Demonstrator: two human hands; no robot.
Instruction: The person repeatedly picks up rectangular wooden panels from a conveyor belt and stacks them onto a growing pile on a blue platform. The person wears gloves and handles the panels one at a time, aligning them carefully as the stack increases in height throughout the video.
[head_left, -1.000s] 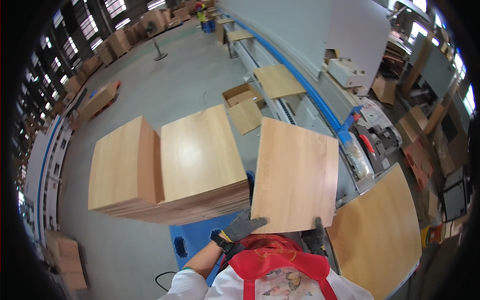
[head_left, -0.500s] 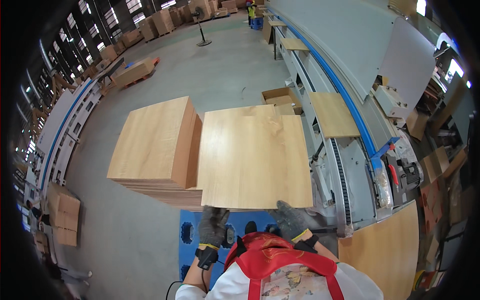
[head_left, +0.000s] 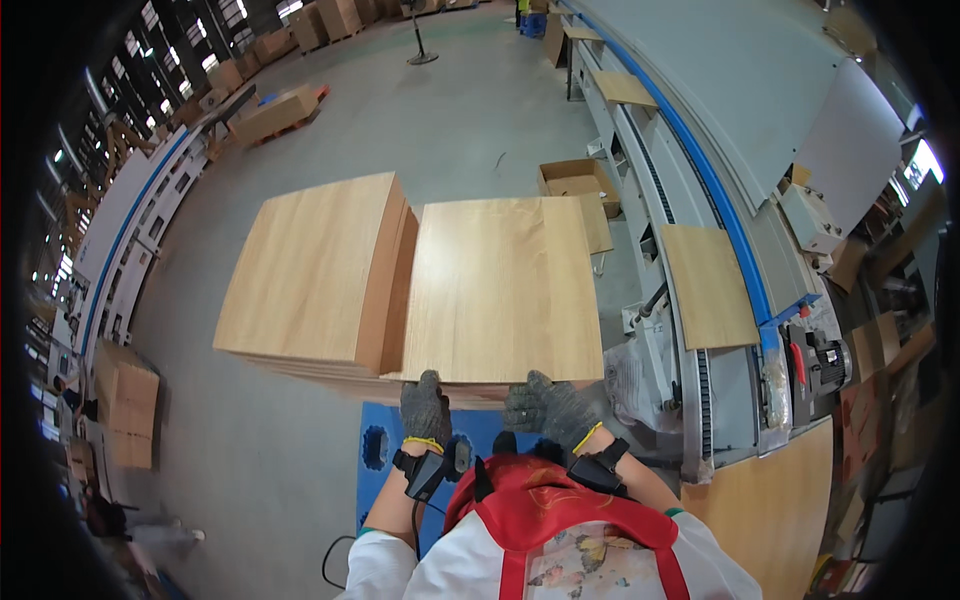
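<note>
A light wood-grain board [head_left: 505, 290] lies on top of the right-hand stack in front of me. At the left part of its near edge is my left hand [head_left: 427, 410], in a dark grey knit glove, closed with the thumb over the edge. Farther right along the same edge, my right hand [head_left: 555, 412], gloved alike, is closed on the board with its fingers curled at the rim. The fingers under the board are partly hidden. Directly left stands a taller stack of similar boards [head_left: 305, 275].
On the right runs a conveyor [head_left: 690, 400] with a blue rail, carrying a board [head_left: 710, 285] near its end. An open carton [head_left: 575, 178] sits beyond the right stack. A blue mat [head_left: 375, 480] lies at my feet. Another large board [head_left: 770, 500] is at lower right.
The top board has shifted left on its stack, and both hands have closed on its near edge. My right hand has turned inward. The conveyor board has come closer to me.
</note>
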